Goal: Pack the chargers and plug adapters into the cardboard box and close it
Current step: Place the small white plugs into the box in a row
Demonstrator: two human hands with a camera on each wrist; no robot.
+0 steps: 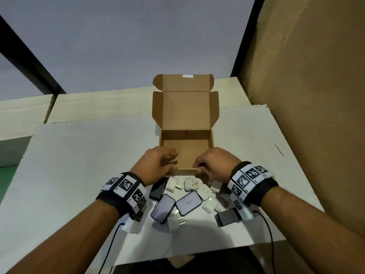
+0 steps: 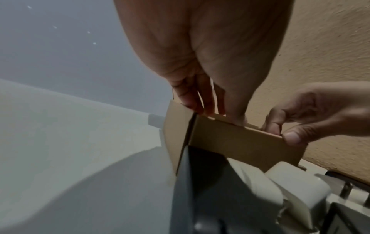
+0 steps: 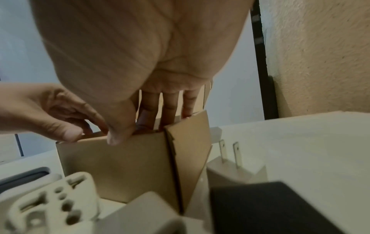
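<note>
Fingers (image 3: 118,137) of the right hand (image 1: 214,165) pinch the near wall of the cardboard box (image 1: 185,133); the left hand (image 1: 156,165) curls over that rim. The box sits open and empty on the tabletop (image 1: 79,155). Glossy, blocky chargers (image 1: 177,202) lie beside it, probably packed next.
</note>
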